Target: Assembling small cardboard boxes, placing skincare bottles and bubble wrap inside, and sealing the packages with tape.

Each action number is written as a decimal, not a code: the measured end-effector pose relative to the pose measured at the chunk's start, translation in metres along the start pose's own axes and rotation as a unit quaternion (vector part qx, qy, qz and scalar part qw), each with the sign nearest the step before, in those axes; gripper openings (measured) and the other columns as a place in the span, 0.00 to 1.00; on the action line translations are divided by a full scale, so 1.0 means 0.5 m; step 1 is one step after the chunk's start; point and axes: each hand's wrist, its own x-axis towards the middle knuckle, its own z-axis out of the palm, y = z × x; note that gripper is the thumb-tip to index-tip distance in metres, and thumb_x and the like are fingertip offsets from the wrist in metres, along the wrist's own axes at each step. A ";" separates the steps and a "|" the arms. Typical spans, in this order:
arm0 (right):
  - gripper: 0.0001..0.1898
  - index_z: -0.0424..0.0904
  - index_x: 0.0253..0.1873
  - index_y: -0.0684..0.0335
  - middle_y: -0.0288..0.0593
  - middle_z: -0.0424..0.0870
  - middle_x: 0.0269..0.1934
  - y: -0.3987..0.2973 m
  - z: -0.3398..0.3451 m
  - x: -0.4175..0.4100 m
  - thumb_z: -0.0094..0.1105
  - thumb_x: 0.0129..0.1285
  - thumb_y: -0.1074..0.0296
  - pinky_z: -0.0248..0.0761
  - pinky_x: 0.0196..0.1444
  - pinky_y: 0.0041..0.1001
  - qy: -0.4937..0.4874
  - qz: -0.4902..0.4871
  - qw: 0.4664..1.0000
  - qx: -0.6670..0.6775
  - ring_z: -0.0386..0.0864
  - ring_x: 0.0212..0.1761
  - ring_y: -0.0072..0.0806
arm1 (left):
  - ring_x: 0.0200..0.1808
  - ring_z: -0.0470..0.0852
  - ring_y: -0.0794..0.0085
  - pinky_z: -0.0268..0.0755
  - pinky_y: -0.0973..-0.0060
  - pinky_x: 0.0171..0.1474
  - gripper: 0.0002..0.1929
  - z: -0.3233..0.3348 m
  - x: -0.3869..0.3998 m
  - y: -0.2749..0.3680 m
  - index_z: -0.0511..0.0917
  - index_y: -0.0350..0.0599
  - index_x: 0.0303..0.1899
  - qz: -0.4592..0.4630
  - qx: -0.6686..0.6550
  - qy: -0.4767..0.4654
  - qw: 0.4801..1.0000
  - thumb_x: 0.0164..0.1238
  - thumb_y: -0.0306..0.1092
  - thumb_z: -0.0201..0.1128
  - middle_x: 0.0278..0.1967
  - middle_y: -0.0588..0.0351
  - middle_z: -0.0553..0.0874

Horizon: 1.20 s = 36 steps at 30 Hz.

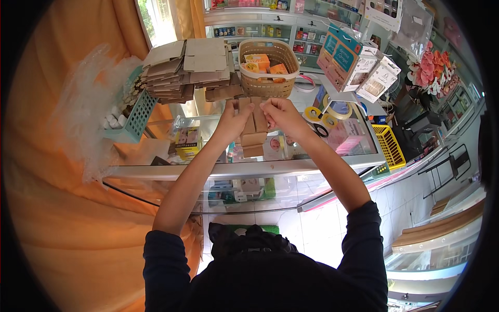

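Over the glass counter, my left hand grips the left side of a small brown cardboard box, with the thumb on its upper part. My right hand pinches the upper right edge of the same box. The box is partly folded, and a flap hangs at its near end. Just beyond my hands stands a tan plastic basket holding orange and white product boxes. To its left lies a tall pile of flattened cardboard boxes.
A teal basket with plastic wrap sits at the left. On the right are tape rolls, black-handled scissors and a stand with hanging product packs. A yellow basket is beside the counter's right end.
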 end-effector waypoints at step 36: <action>0.18 0.66 0.36 0.52 0.28 0.58 0.21 0.003 0.025 -0.046 0.51 0.72 0.44 0.50 0.16 0.20 -0.012 0.202 0.955 0.215 0.58 0.16 0.16 | 0.53 0.79 0.63 0.67 0.72 0.59 0.27 0.003 0.010 -0.043 0.67 0.30 0.56 0.049 0.028 0.023 0.998 0.76 0.51 0.51 0.50 0.43 0.80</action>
